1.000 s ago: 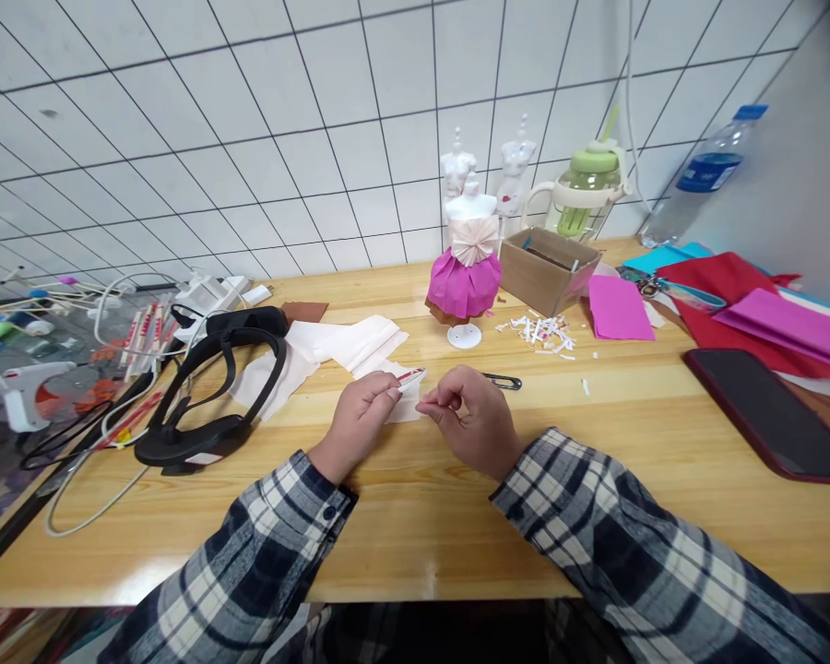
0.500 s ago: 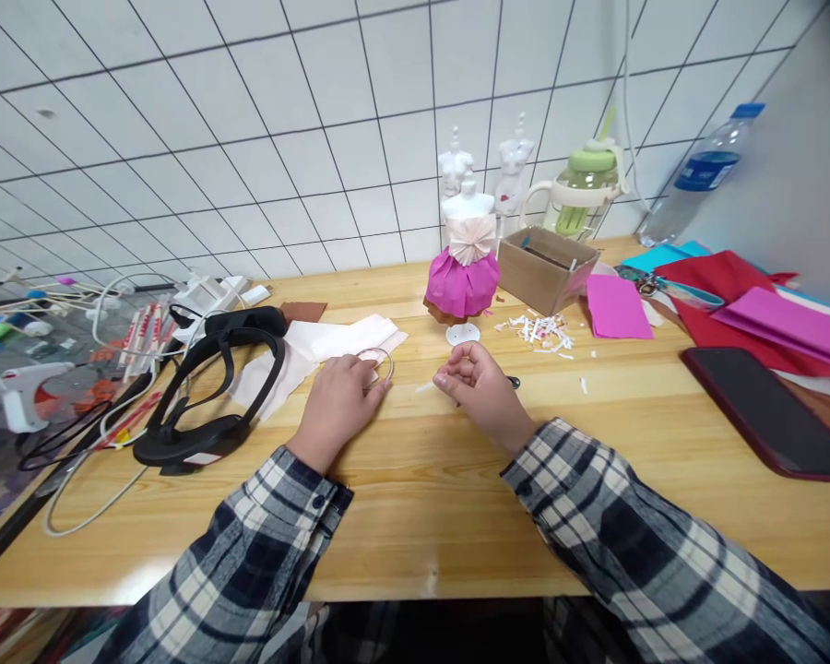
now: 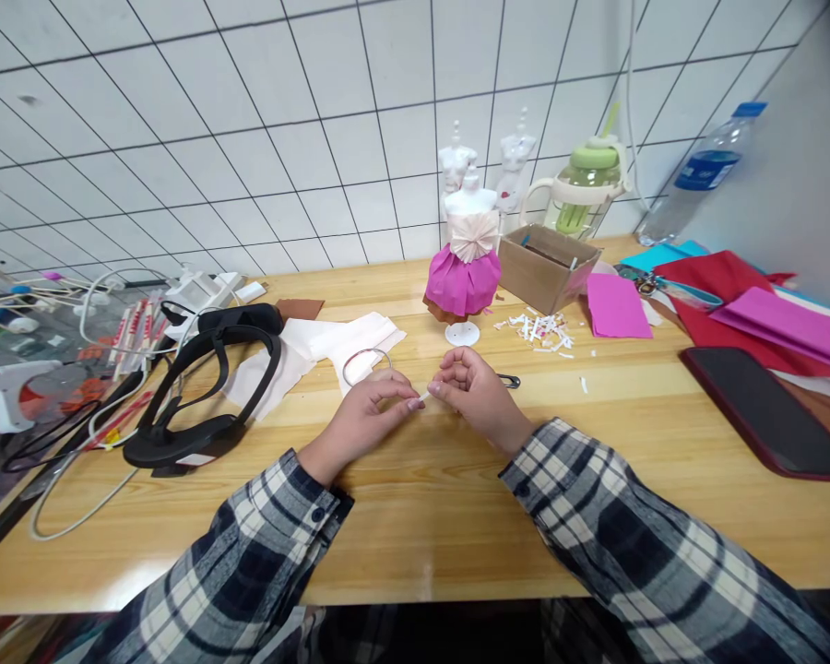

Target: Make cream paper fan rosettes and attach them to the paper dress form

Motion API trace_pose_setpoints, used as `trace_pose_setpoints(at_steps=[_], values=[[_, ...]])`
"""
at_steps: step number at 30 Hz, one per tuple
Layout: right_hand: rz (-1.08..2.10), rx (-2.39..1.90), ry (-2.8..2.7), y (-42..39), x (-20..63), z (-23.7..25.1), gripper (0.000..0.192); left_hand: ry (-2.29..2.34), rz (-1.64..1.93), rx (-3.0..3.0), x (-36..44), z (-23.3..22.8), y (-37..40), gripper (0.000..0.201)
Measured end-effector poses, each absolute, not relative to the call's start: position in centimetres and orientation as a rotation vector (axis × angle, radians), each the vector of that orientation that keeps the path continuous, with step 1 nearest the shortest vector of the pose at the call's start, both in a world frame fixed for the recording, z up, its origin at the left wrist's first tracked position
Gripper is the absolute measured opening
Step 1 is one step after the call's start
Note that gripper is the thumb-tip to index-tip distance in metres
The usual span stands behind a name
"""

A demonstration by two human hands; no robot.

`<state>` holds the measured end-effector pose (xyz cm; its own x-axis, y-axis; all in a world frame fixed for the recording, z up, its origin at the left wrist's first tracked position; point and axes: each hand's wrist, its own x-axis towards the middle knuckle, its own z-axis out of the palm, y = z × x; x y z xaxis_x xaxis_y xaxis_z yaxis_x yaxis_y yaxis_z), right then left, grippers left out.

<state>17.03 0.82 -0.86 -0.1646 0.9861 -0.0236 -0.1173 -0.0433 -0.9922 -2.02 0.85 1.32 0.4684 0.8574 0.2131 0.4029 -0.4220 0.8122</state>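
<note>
Above the middle of the table, a small white strip (image 3: 424, 396) is stretched between my two hands. My left hand (image 3: 363, 415) pinches its near end between thumb and finger. At its other end, the thumb and fingers of my right hand (image 3: 480, 398) are closed on it. A thin metal ring (image 3: 346, 367) lies just behind my left hand, partly on a pale pink sheet (image 3: 318, 339). A black loop (image 3: 510, 380), perhaps a scissors handle, pokes out past my right hand. Behind stands a small mannequin (image 3: 471, 198) in a pink bodice and magenta paper skirt (image 3: 463, 281).
White scraps (image 3: 540, 328) lie beside a cardboard box (image 3: 550, 267). On the right are magenta paper (image 3: 619, 306), red sheets (image 3: 716, 277) and a phone (image 3: 775, 410). A black headset strap (image 3: 269, 378) and white cables (image 3: 76, 507) lie left. A cup (image 3: 587, 189) and bottle (image 3: 705, 175) stand at the back.
My left hand has left the metal ring and moved right to meet my right hand at the white strip. The ring now lies on the pink sheet. My right hand has barely moved.
</note>
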Motion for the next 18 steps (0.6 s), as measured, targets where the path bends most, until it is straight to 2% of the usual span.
trace_pose_setpoints(at_steps=[3, 7, 10, 13, 18], values=[[1.330, -1.118, -1.264, 0.9, 16.9, -1.3, 0.038, 1.026, 0.829, 2.001, -2.3, 1.6, 0.8, 0.021], [1.129, -1.217, -1.273, 1.4, 17.6, -1.3, 0.027, 1.012, 0.876, 1.903, -2.5, 2.0, 0.6, 0.021], [0.832, -1.254, -1.394, 1.3, 18.3, -0.8, 0.018, 1.059, 0.894, 1.783, -2.6, 1.7, 0.6, 0.023], [0.489, -1.107, -1.732, 0.7, 18.3, -0.1, 0.006, 1.016, 0.870, 1.652, -2.7, 0.8, 0.8, 0.030], [0.191, -1.004, -2.049, -0.1, 17.7, 0.0, 0.014, 0.855, 0.884, 1.469, -3.0, -0.5, 0.9, 0.031]])
